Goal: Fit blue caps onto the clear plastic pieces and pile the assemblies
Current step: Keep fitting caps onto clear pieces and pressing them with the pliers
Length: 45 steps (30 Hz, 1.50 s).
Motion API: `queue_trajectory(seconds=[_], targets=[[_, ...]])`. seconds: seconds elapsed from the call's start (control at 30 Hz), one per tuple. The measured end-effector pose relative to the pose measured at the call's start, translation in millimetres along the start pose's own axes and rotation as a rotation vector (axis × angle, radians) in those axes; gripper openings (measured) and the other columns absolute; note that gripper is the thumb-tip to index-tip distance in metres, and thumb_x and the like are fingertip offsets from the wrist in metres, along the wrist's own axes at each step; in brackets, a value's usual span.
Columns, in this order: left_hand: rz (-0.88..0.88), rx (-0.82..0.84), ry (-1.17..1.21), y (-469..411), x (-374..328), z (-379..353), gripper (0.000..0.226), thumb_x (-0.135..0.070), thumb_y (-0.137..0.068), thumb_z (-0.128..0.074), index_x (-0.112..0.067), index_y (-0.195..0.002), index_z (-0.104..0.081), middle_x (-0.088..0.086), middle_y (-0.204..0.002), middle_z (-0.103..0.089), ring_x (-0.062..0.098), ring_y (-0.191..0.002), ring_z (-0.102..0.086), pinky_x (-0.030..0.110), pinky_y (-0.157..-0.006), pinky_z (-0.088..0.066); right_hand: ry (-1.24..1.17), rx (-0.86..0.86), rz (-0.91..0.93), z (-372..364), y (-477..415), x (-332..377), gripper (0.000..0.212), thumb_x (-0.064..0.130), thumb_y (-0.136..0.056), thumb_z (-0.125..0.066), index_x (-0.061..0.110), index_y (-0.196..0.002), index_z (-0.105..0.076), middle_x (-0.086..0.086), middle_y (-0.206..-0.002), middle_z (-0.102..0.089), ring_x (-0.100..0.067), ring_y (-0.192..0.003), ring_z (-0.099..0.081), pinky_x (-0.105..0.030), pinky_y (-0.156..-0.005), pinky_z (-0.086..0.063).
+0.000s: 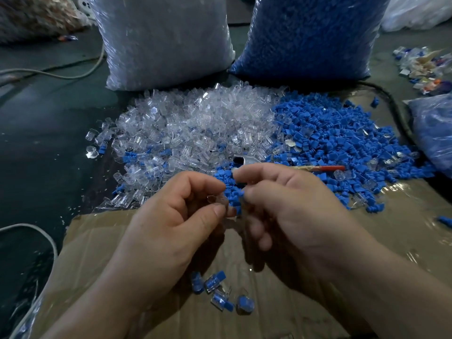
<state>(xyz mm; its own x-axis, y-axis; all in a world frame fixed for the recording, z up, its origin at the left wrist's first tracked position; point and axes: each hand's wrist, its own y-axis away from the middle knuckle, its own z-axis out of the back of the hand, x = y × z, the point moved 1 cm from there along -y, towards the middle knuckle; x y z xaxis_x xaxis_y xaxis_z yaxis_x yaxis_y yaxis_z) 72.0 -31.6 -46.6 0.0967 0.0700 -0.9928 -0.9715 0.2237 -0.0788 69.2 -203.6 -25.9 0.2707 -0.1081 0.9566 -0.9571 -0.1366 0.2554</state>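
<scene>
My left hand [176, 216] pinches a clear plastic piece [219, 200] between thumb and fingers. My right hand [286, 204] pinches a blue cap [238, 192] right beside it, the two parts touching. Behind the hands lie a heap of clear pieces [195, 123] and a heap of blue caps [342, 138]. Several finished assemblies [217, 289], clear with blue caps, lie on the cardboard [122, 241] below my hands.
A large bag of clear pieces [163, 40] and a large bag of blue caps [310, 35] stand at the back. A red-handled tool [325, 168] lies among the caps. Another bag [435, 133] sits at right. Cables [61, 74] run over the dark floor at left.
</scene>
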Motion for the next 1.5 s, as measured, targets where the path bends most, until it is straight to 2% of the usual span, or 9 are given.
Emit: queue_trajectory(seconds=[0.1, 0.23, 0.47, 0.6, 0.83, 0.97, 1.17, 1.37, 1.5], targets=[[-0.015, 0.001, 0.084, -1, -1, -1, 0.029, -0.014, -0.077, -0.068, -0.039, -0.090, -0.071, 0.001, -0.088, -0.074, 0.021, -0.083, -0.076, 0.035, -0.071, -0.063, -0.452, 0.146, -0.082, 2, 0, 7, 0.038, 0.005, -0.075, -0.048, 0.007, -0.111, -0.059, -0.008, -0.062, -0.053, -0.015, -0.041, -0.045, -0.022, -0.034, -0.037], [-0.028, 0.015, 0.033, -1, -3, -2, 0.023, -0.016, -0.078, -0.066, -0.036, -0.090, -0.070, 0.002, -0.085, -0.074, 0.019, -0.079, -0.075, 0.023, -0.063, -0.058, -0.607, 0.227, -0.097, 2, 2, 13, 0.039, 0.004, -0.075, -0.044, 0.003, -0.112, -0.055, -0.010, -0.068, -0.055, -0.016, -0.045, -0.049, -0.024, -0.036, -0.040], [-0.098, -0.026, -0.004, 1, -6, -2, 0.015, -0.015, -0.078, -0.070, -0.028, -0.085, -0.068, 0.006, -0.083, -0.072, 0.015, -0.068, -0.070, 0.021, -0.060, -0.056, -0.471, 0.154, -0.116, 1, 3, 8, 0.015, 0.004, -0.098, -0.044, 0.004, -0.113, -0.050, -0.015, -0.077, -0.067, -0.019, -0.051, -0.064, -0.026, -0.043, -0.054], [-0.115, -0.035, -0.046, 2, -7, 0, 0.014, -0.035, -0.073, -0.074, -0.031, -0.084, -0.067, 0.008, -0.084, -0.071, 0.025, -0.066, -0.067, 0.028, -0.059, -0.057, -0.492, 0.124, -0.093, 2, 3, 9, 0.021, 0.010, -0.091, -0.054, 0.004, -0.110, -0.049, -0.018, -0.087, -0.071, -0.022, -0.058, -0.069, -0.025, -0.046, -0.055], [-0.167, -0.110, -0.281, 3, -9, 3, 0.021, -0.053, -0.078, -0.061, -0.035, -0.089, -0.063, 0.000, -0.071, -0.061, 0.016, -0.057, -0.054, 0.028, -0.051, -0.046, -0.426, 0.077, 0.000, 3, 4, 8, 0.021, 0.007, -0.076, -0.062, -0.001, -0.096, -0.063, -0.021, -0.090, -0.071, -0.026, -0.066, -0.071, -0.027, -0.052, -0.057], [-0.150, -0.099, -0.167, 3, -11, 1, 0.017, -0.047, -0.076, -0.066, -0.033, -0.087, -0.066, 0.001, -0.066, -0.059, 0.024, -0.053, -0.053, 0.035, -0.046, -0.046, -0.403, 0.058, -0.004, 3, 4, 7, 0.016, 0.004, -0.086, -0.057, -0.002, -0.098, -0.065, -0.021, -0.085, -0.070, -0.027, -0.065, -0.071, -0.029, -0.053, -0.058], [-0.102, -0.127, 0.019, 3, -13, 2, 0.020, -0.035, -0.067, -0.078, -0.021, -0.079, -0.069, 0.009, -0.058, -0.063, 0.020, -0.047, -0.060, 0.028, -0.047, -0.052, -0.327, 0.041, 0.018, 3, 6, 8, 0.024, -0.003, -0.099, -0.035, -0.004, -0.095, -0.059, -0.020, -0.086, -0.070, -0.031, -0.070, -0.072, -0.034, -0.059, -0.060], [-0.067, -0.163, 0.020, 0, -8, 1, 0.025, -0.018, -0.065, -0.083, -0.029, -0.081, -0.067, 0.005, -0.066, -0.066, 0.021, -0.049, -0.064, 0.028, -0.047, -0.053, 0.116, -0.038, 0.173, 4, 12, 5, 0.022, 0.013, -0.095, -0.057, 0.026, -0.092, -0.074, -0.006, -0.068, -0.067, -0.019, -0.061, -0.067, -0.026, -0.056, -0.055], [-0.006, -0.136, 0.049, 0, -6, 1, 0.020, -0.020, -0.066, -0.081, -0.026, -0.083, -0.071, 0.007, -0.063, -0.067, 0.020, -0.050, -0.065, 0.028, -0.047, -0.053, 0.214, -0.035, 0.284, 4, 13, 4, 0.020, 0.010, -0.093, -0.061, 0.026, -0.093, -0.073, -0.006, -0.072, -0.070, -0.017, -0.064, -0.070, -0.025, -0.059, -0.057]])
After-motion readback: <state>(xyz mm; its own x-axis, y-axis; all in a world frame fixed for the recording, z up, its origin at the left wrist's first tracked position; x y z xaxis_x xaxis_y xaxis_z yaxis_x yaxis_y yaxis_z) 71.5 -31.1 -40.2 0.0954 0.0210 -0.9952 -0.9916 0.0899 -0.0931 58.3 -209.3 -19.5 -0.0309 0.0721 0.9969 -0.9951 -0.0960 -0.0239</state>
